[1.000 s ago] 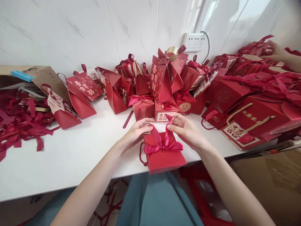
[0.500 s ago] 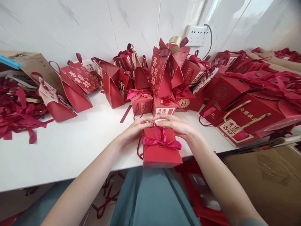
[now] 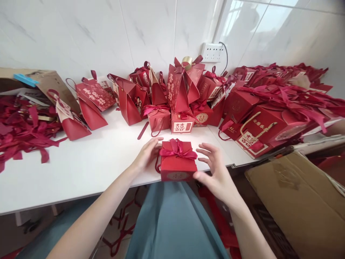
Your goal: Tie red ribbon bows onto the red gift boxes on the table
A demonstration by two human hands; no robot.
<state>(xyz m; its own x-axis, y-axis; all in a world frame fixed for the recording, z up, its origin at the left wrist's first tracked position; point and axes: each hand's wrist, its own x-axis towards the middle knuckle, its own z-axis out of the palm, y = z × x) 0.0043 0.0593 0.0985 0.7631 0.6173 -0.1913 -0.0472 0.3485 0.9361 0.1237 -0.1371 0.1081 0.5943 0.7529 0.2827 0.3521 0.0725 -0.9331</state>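
A red gift box point(image 3: 179, 169) with a crimson ribbon bow point(image 3: 178, 151) on top sits at the front edge of the white table. My left hand point(image 3: 147, 154) is at the box's left side, fingers stretched out; whether it touches the box I cannot tell. A dark red twisted cord point(image 3: 157, 163) hangs between that hand and the box. To the right, my right hand point(image 3: 212, 167) is spread, its thumb at the box's lower right corner and the other fingers apart from it. Just behind stands a small red box point(image 3: 182, 125) with a white label.
Several red gift boxes point(image 3: 126, 102) line the wall. Red ribbons point(image 3: 29, 131) are heaped at the left. Stacked red boxes point(image 3: 272, 126) crowd the right side. A brown carton point(image 3: 299, 201) stands below the table at the right, near my right arm. A power strip point(image 3: 214, 53) is on the wall.
My hands have come away from the back of the bow and parted to the two sides of the box. The box's front face now shows more. The view has shifted slightly.
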